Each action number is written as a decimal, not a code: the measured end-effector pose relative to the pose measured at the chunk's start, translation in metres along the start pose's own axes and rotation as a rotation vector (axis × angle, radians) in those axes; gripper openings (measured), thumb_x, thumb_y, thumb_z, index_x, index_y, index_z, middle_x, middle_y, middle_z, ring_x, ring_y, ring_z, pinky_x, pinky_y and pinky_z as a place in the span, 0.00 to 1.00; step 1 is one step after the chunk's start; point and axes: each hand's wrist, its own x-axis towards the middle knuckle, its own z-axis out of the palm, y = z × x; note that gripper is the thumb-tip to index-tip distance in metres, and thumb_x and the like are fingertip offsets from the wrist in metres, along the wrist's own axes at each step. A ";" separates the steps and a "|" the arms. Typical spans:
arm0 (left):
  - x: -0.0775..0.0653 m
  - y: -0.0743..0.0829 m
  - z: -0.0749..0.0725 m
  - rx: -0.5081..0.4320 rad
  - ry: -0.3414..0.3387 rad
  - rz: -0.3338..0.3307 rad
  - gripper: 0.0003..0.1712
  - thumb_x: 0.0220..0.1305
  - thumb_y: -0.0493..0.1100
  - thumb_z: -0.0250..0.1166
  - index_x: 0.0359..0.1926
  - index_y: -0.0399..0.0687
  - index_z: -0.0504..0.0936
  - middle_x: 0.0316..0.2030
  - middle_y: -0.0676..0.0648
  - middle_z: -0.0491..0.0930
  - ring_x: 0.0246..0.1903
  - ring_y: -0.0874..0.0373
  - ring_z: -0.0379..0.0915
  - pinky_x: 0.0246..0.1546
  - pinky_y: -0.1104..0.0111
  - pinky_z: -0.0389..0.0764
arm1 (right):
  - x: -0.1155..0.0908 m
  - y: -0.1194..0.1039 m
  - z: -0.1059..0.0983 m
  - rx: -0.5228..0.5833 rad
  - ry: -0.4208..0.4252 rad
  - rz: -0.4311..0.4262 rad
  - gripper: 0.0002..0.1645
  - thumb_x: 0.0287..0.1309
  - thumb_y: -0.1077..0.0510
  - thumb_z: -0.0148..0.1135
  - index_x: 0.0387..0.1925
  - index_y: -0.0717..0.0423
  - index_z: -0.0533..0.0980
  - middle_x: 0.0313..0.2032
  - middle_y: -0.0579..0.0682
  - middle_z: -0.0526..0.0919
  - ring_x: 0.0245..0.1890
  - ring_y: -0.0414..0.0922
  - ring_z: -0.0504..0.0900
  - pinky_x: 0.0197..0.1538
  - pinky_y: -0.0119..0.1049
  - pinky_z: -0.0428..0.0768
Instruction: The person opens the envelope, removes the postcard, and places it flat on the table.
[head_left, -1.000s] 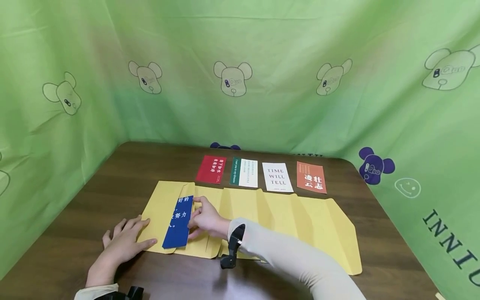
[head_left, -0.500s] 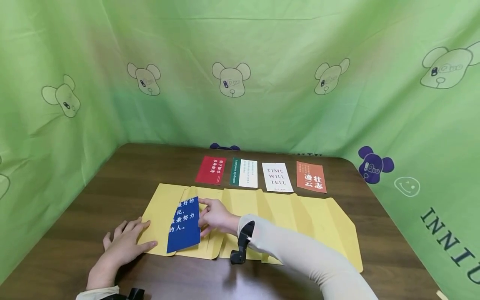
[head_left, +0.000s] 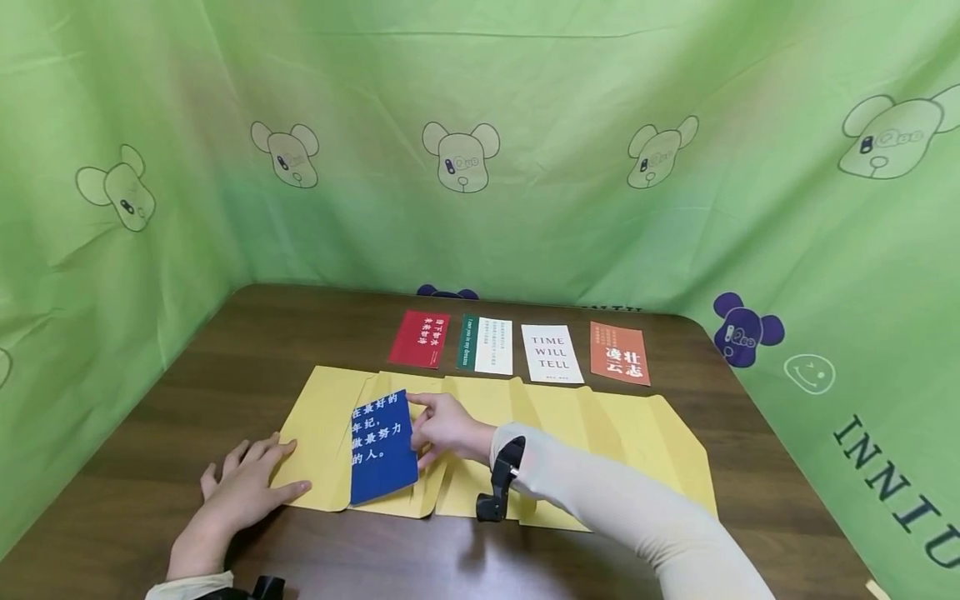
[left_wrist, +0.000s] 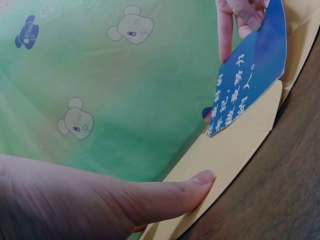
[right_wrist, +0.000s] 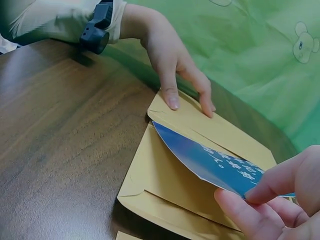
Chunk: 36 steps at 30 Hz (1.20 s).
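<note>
My right hand [head_left: 450,427] pinches the right edge of a blue card [head_left: 381,471] printed with white characters. In the right wrist view the card [right_wrist: 192,157] bows upward, thumb below and fingers above at its near edge. Its left edge lies right at the opening of the leftmost yellow envelope [head_left: 318,450], and it slants over the neighbouring envelope [right_wrist: 155,172]. With fingers spread, my left hand [head_left: 243,483] rests on the leftmost envelope's left side. The left wrist view shows its thumb [left_wrist: 185,192] pressing flat on the paper.
Several more yellow envelopes [head_left: 480,400] overlap in a row to the right. Behind them lie a red card [head_left: 420,340], a green and white card [head_left: 491,346], a white card [head_left: 551,343] and an orange card [head_left: 611,342]. A green curtain [head_left: 465,233] surrounds the brown table [head_left: 202,383].
My right hand has moved rightward with the blue card, which has come out of the leftmost envelope's opening and shows more of its text. My left hand has stayed in place.
</note>
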 end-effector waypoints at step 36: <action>-0.002 -0.001 0.001 -0.014 0.013 0.032 0.48 0.58 0.66 0.67 0.69 0.39 0.69 0.71 0.30 0.57 0.66 0.22 0.40 0.54 0.25 0.37 | 0.008 -0.020 -0.025 -0.003 0.075 -0.072 0.50 0.47 0.82 0.59 0.73 0.58 0.63 0.29 0.56 0.77 0.26 0.45 0.80 0.23 0.41 0.84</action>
